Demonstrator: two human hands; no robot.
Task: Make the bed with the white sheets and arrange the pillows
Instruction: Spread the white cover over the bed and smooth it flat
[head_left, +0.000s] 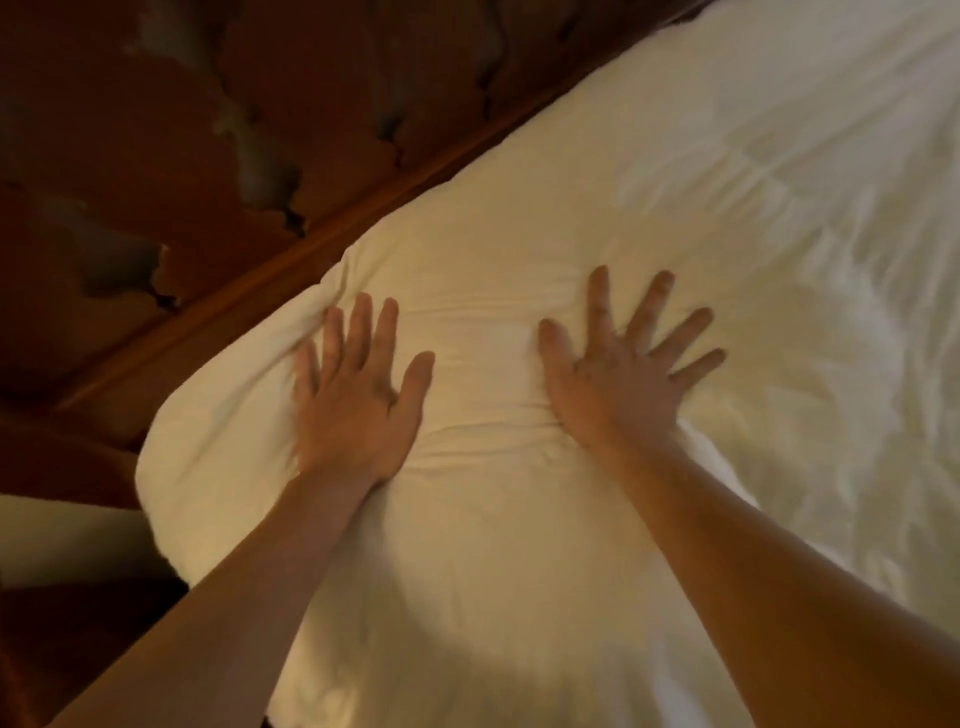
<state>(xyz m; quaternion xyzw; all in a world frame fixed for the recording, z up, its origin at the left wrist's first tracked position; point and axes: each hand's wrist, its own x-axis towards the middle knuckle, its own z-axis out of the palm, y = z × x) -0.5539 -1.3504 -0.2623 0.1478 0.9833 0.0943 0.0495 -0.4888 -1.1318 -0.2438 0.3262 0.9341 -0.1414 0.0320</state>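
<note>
Plainly, left hand (358, 400) and right hand (618, 384) press the pillow (467, 545), each grip splayed flat, holding nothing. Its far edge meets the headboard (208, 130); open sheet (779, 208) lies rightward.

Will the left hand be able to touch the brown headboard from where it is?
Probably yes. The left hand lies flat on the pillow, near the edge that runs along the headboard. Nothing stands between them, only a bit of pillow.
</note>
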